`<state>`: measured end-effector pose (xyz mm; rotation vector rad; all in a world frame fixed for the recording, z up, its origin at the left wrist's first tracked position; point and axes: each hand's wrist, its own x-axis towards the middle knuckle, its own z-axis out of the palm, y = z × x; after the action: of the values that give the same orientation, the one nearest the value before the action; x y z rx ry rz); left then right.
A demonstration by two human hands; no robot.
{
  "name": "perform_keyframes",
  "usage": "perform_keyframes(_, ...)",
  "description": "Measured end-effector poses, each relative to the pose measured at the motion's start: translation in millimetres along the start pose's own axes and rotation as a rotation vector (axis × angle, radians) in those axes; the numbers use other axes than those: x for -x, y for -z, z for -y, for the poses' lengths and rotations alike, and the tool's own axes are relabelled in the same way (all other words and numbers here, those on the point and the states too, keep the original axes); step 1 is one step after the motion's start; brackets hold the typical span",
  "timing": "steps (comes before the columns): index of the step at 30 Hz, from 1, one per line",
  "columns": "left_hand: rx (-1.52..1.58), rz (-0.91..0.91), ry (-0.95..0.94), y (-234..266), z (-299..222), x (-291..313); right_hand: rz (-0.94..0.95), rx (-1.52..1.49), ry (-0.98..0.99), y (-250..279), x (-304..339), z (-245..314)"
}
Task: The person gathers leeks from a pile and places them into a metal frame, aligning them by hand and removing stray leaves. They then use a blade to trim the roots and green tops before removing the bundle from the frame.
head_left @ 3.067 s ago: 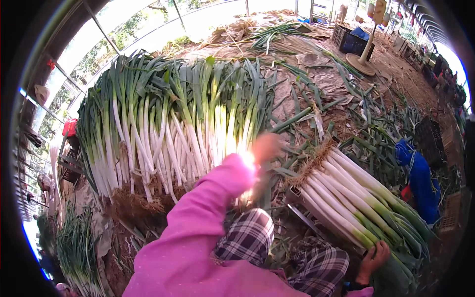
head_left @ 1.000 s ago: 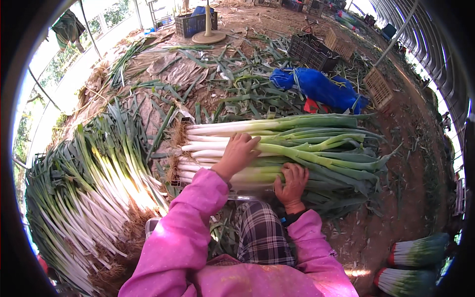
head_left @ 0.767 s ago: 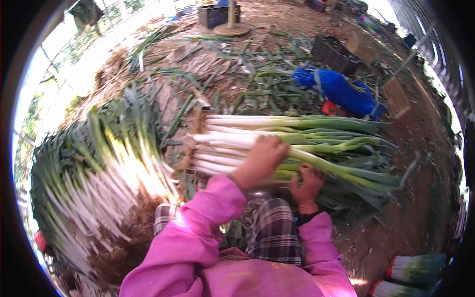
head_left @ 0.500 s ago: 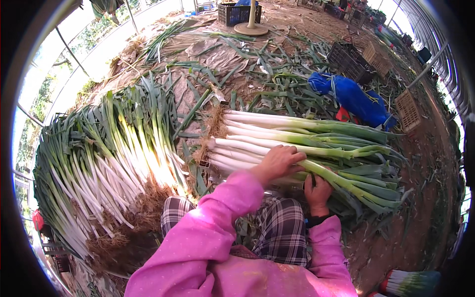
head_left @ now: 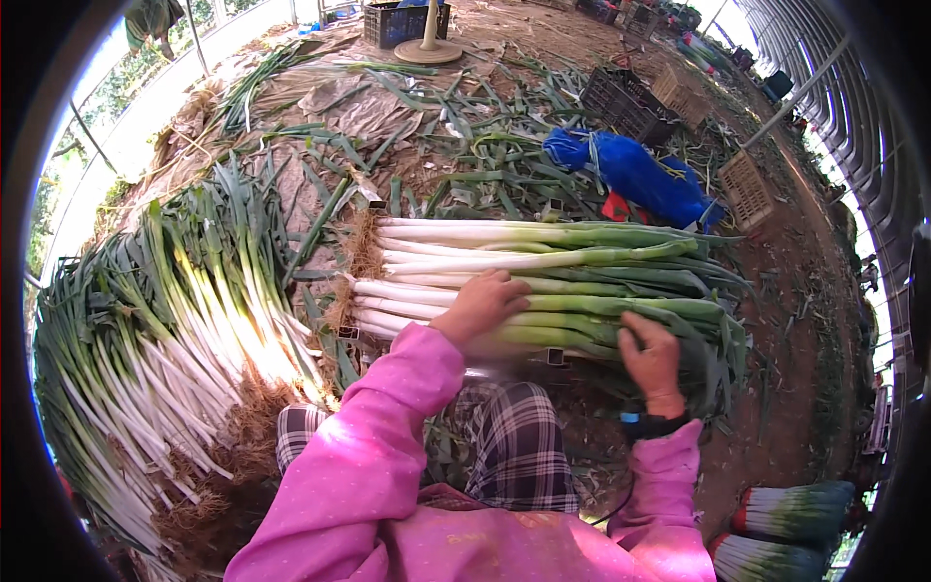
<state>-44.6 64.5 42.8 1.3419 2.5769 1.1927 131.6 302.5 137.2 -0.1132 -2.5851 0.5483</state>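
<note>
Leeks (head_left: 562,276) lie side by side just beyond the plaid knees (head_left: 524,451), root ends to the left.
From here I see the left hand (head_left: 485,306) bent over the stems where white turns green, and the right hand (head_left: 652,359) apart from it, at the leafy end; whether either grips, I can't tell. A leek heap (head_left: 175,359) spreads at left, a blue bag (head_left: 635,175) far right.

Upper-left glare; sunlit pink sleeve (head_left: 361,446); bent edges

Leek stalks (head_left: 514,260) look smooth, roots (head_left: 365,247) rough, the sleeve (head_left: 373,436) matt cloth.
</note>
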Motion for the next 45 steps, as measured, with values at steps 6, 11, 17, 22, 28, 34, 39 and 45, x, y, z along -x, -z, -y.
perform_keyframes(6,0.011,-0.094,-0.074,-9.4,-3.4,8.7,-0.072,0.144,-0.606,110.2,-5.3,-101.0)
perform_keyframes(11,0.021,-0.136,-0.134,-22.6,-9.8,1.0,-0.302,0.431,-0.637,136.1,-31.3,-55.3)
perform_keyframes(17,0.112,-0.117,-0.110,-28.6,-11.1,-3.3,-0.136,0.701,-0.255,176.8,3.9,-181.0)
perform_keyframes(22,0.021,-0.041,-0.133,-7.1,6.7,7.9,-0.107,0.515,-0.638,208.2,-0.1,-131.1)
perform_keyframes(28,-0.040,-0.055,-0.041,-8.8,2.5,10.8,-0.187,0.547,0.198,118.4,-2.8,-14.2)
perform_keyframes(34,-0.022,-0.030,-0.010,-18.6,-7.1,1.6,-0.898,-0.453,-0.823,197.9,84.4,-134.7)
perform_keyframes(39,-0.055,-0.032,0.042,-7.8,-2.5,8.9,-0.196,0.239,-0.312,148.1,29.0,-21.8)
perform_keyframes(45,0.036,-0.075,0.005,-15.9,-3.1,0.3,-0.193,0.512,-0.447,107.1,29.4,-68.5)
